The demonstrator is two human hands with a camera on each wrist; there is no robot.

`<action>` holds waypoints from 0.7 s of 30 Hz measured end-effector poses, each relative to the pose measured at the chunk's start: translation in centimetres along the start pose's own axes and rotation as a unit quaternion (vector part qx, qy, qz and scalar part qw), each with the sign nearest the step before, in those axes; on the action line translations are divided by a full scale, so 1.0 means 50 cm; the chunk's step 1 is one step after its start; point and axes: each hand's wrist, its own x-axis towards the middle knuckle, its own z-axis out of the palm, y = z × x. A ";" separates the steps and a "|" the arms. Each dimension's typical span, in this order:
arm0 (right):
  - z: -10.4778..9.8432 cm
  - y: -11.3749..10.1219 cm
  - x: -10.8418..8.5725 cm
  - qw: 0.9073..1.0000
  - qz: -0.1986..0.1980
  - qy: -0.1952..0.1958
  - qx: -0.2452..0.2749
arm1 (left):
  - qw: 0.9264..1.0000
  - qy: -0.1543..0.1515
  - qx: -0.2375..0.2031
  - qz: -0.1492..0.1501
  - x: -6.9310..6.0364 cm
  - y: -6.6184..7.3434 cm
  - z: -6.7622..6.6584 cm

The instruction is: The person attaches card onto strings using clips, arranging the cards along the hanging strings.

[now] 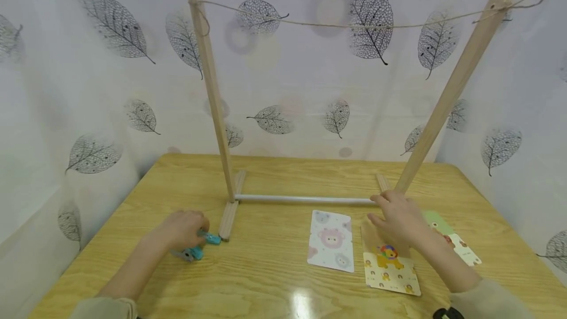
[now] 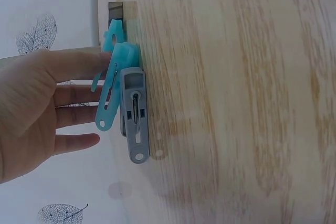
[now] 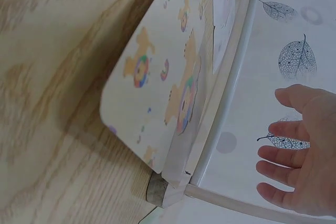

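Several clips lie by my left hand [image 1: 183,228], left of the frame's foot. In the left wrist view, its thumb and fingers pinch the handle of the farther teal clip [image 2: 114,29]. A second teal clip [image 2: 109,100] and a grey clip [image 2: 137,124] stand closer to the camera and hide part of the fingers. Over the upper end of a yellow lion card [image 1: 390,272], my right hand [image 1: 400,215] is spread with loosely bent fingers and nothing in them. A white card with a pink animal [image 1: 331,240] lies left of the lion card.
A wooden frame stands on the table [image 1: 266,279], with a left post [image 1: 214,97], a right post [image 1: 452,92] and a white bar [image 1: 305,199] low between them. String [image 1: 319,25] spans the post tops. A green-and-white card [image 1: 460,250] lies partly behind the right forearm.
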 end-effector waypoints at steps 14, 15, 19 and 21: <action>0.020 -0.011 0.002 1.000 -0.008 -0.017 0.009 | 0.999 -0.020 -0.036 -0.018 -0.001 0.003 0.002; 0.021 -0.011 0.002 1.000 -0.009 -0.017 0.010 | 0.999 -0.019 -0.039 -0.017 0.000 0.002 0.003; 0.023 -0.014 0.005 1.000 -0.008 -0.017 0.016 | 0.999 0.002 -0.033 0.001 0.000 0.000 0.007; 0.025 -0.014 0.007 1.000 -0.008 -0.017 0.016 | 1.000 0.019 -0.014 0.018 0.000 -0.002 0.008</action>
